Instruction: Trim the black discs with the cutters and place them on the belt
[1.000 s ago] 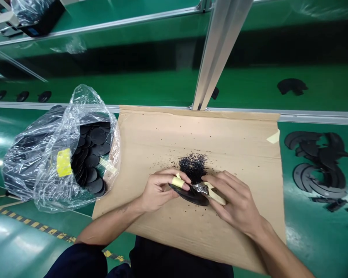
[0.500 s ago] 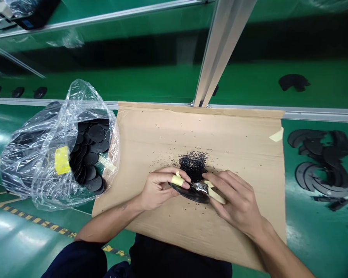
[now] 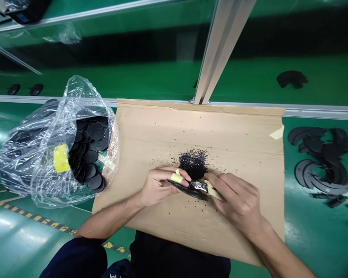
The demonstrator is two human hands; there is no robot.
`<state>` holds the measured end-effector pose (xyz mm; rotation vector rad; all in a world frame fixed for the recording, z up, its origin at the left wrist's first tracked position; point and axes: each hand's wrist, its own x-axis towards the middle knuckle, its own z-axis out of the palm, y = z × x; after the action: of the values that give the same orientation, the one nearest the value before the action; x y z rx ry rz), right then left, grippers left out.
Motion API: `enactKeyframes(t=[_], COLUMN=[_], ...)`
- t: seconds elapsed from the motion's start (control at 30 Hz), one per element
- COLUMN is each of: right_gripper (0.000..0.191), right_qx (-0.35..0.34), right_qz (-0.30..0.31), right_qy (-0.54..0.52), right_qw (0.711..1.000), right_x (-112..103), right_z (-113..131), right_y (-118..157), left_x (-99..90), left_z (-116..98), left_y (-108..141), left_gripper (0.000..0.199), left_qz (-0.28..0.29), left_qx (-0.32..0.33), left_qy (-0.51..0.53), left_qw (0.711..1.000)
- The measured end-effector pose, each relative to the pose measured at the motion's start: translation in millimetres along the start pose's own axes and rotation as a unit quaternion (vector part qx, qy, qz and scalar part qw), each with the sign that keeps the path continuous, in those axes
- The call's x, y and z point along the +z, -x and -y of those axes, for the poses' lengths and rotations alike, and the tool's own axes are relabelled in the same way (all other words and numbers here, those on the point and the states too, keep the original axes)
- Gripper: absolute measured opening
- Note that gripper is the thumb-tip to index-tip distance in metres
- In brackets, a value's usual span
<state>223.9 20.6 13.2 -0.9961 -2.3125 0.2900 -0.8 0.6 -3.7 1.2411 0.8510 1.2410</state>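
Inspection finds the left hand curled narrow around a black disc, which is held tilted between thumb and fingers, with a cream tape wrap on one finger. The right hand is closed on a small tool with a cream taped handle; its metal head appears to touch the disc's rim. Both hands sit over a kraft cardboard sheet on the green counter. A heap of black crumbs lies at 12 o'clock from the disc, just beyond the fingers. At 9 o'clock from the sheet, a clear plastic bag holds stacked black discs; at 3 o'clock, curved black pieces lie on the counter. The step in hand is judged to be close edge work on the disc, and the position calls for steady tool contact along the rim.
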Motion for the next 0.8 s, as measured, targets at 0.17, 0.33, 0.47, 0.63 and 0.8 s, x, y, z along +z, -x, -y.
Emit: enactKeyframes(t=[0.17,0.33,0.47,0.63,0.8], right_gripper=[0.016,0.029,0.033,0.032,0.029], right_qx=[0.046,0.054,0.054,0.070,0.052], right_qz=[0.001,0.030,0.026,0.035,-0.004], right_qy=[-0.150,0.015,0.144,0.152,0.150], right_qw=[0.988,0.998,0.988,0.985,0.987], right_x=[-3,-30,-31,-22,-25], right_z=[-3,-32,-63,-72,-70], right_y=[-5,9,36,54,63], left_x=[9.9,-13.8,-69.6,-126.1,-149.7], left_z=[2,0,-18,-33,-40], left_y=[7,-13,-85,-186,-220], left_gripper=[0.026,0.044,0.047,0.028,0.032], left_qz=[-0.005,-0.065,-0.087,-0.104,-0.043], left_qx=[-0.058,-0.047,0.022,0.055,0.034], left_qy=[-0.011,-0.193,-0.331,-0.420,-0.511], left_qw=[0.998,0.978,0.939,0.900,0.858])
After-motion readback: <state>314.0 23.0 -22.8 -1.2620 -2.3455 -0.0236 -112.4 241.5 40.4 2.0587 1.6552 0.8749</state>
